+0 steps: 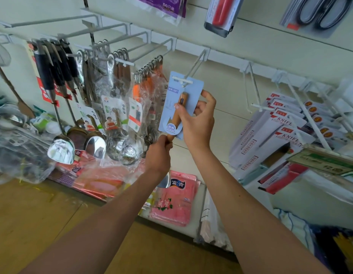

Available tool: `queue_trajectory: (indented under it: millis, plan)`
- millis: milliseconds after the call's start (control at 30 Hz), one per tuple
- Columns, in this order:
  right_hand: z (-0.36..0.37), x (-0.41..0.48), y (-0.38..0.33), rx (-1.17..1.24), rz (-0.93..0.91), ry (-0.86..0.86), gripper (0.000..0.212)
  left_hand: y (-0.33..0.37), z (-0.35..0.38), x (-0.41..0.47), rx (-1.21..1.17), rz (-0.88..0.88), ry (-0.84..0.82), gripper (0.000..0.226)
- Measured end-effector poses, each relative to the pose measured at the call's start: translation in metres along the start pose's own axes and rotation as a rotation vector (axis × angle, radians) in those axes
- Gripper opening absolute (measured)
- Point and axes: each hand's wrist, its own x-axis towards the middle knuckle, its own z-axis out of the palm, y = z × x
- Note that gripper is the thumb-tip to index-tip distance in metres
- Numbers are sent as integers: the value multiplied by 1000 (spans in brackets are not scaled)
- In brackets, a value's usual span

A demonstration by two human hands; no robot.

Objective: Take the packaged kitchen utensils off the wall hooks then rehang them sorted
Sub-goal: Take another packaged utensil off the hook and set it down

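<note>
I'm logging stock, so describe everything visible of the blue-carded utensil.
The utensil has a light wooden handle mounted on a pale blue card with a round label low down, held roughly upright. The card's top sits at the tip of a white hook; whether it is threaded on is unclear. The right hand pinches card and handle; the left hand grips the handle's lower end.

Pale blue backing card (193, 89), tan wooden handle (178, 115). White hook (193, 70). Pink packet (174, 204), apparently floral print. White knife boxes (270, 143), red lettering.
</note>
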Motion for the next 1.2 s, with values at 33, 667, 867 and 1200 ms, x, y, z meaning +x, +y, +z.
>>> queue_trajectory:
  millis: [33, 667, 867, 1200]
  plan:
    - [0, -3, -2, 7, 3, -6, 62, 0, -2, -3, 0, 4, 3, 10]
    - [4, -68, -33, 13, -67, -101, 58, -1, -37, -61, -127, 15, -2, 7]
    - [34, -90, -40, 75, -80, -139, 58, -17, -80, -79, -64, 0, 34, 5]
    - [117, -119, -80, 227, -94, -338, 56, -60, -179, -77, 78, -36, 171, 1]
